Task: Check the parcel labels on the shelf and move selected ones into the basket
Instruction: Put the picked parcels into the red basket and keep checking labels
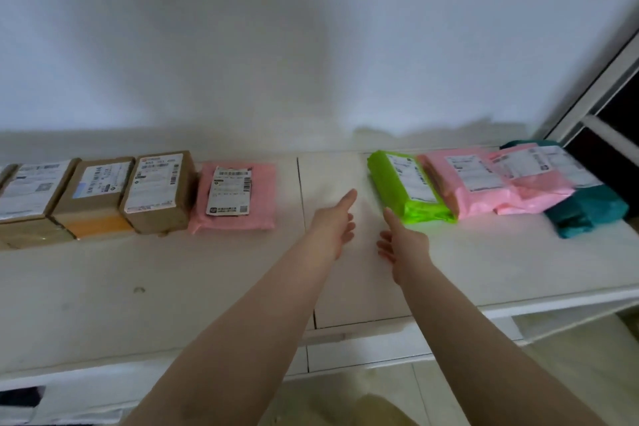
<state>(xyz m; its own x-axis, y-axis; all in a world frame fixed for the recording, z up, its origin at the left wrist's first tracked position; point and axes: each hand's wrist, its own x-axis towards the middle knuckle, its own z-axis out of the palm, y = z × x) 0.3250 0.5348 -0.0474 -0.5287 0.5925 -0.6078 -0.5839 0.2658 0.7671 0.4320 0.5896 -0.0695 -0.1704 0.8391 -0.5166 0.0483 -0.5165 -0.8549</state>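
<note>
Both empty hands, left hand and right hand, hover over shelf parcels.

Both bare arms reach over the white shelf, the left hand and right hand open and empty above the bare gap between parcels. Left of the gap lie three cardboard boxes and a pink bag. To the right overlap a green bag, two pink ones and a teal one, all labelled.
</note>
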